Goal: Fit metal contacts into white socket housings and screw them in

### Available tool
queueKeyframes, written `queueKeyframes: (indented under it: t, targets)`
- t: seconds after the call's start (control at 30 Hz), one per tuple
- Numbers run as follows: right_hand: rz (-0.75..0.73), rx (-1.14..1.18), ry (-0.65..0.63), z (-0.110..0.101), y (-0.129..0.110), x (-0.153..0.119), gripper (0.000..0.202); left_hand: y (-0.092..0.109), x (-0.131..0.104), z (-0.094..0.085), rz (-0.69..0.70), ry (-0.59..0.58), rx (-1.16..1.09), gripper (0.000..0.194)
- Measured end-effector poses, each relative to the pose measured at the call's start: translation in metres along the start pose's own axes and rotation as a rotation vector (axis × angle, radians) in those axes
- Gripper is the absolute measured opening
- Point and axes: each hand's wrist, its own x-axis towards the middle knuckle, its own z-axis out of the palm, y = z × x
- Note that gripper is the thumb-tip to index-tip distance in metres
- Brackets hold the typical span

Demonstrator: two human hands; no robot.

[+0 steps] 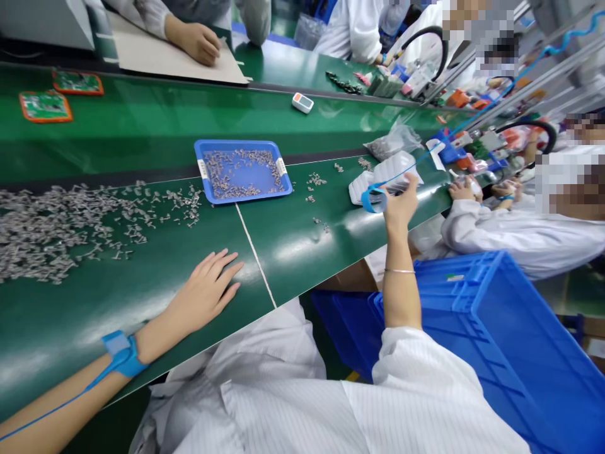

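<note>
My left hand (203,293) lies palm down on the green work surface (302,265), fingers stretched out, holding nothing. A blue wrist strap (123,354) with a thin cord is round that wrist. At the right, my right hand (401,205) reaches over the front of a stack of clear-white plastic trays (390,169). Its fingers are bent, and the thumb side meets a looped blue wrist strap (373,199), which it appears to pinch; the grip is partly hidden. Between and beyond my hands sits a blue tray (250,197) with small grey metal parts along its inside edges.
A wide heap of small metal parts (61,233) spreads at the left. Circuit boards in orange frames (46,107) and a white device (302,103) lie on the far green strip. Blue crates (491,302) stand at my right. Co-workers sit opposite and at the right.
</note>
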Motion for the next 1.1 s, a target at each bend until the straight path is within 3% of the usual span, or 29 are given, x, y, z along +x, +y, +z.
queueKeyframes:
  t: [0.13, 0.23, 0.37, 0.5, 0.6, 0.73, 0.8, 0.93, 1.1]
  targets:
    - [0.074, 0.083, 0.187, -0.029, -0.006, -0.05, 0.064, 0.001, 0.0, -0.003, 0.0, -0.009, -0.026, 0.043]
    - [0.216, 0.091, 0.187, -0.052, -0.017, -0.111, 0.067, 0.001, 0.0, -0.004, -0.015, -0.02, -0.058, 0.042]
    - [0.238, 0.02, -0.057, -0.071, -0.045, -0.194, 0.073, 0.002, 0.002, -0.007, -0.038, -0.046, -0.1, 0.042]
    - [-0.006, 0.2, -0.571, -0.071, -0.09, -0.239, 0.06, 0.004, 0.005, -0.012, -0.131, -0.076, -0.211, 0.046]
    - [-0.298, 0.254, -0.823, -0.054, -0.125, -0.243, 0.051, 0.002, 0.007, -0.016, -0.253, -0.046, -0.375, 0.061]
    - [-0.649, 0.189, -0.966, -0.022, -0.167, -0.229, 0.052, -0.012, 0.01, -0.017, -0.293, 0.073, -0.599, 0.115]
    - [-0.75, 0.199, -1.003, -0.008, -0.184, -0.219, 0.054, -0.024, 0.018, -0.016, -0.281, 0.062, -0.671, 0.123]
    - [-0.835, 0.255, -1.032, 0.012, -0.208, -0.194, 0.058, -0.051, 0.048, -0.008, -0.297, 0.15, -0.713, 0.127]
    - [-0.795, 0.371, -0.916, 0.04, -0.216, -0.171, 0.045, -0.071, 0.08, 0.004, -0.263, 0.319, -0.7, 0.128]
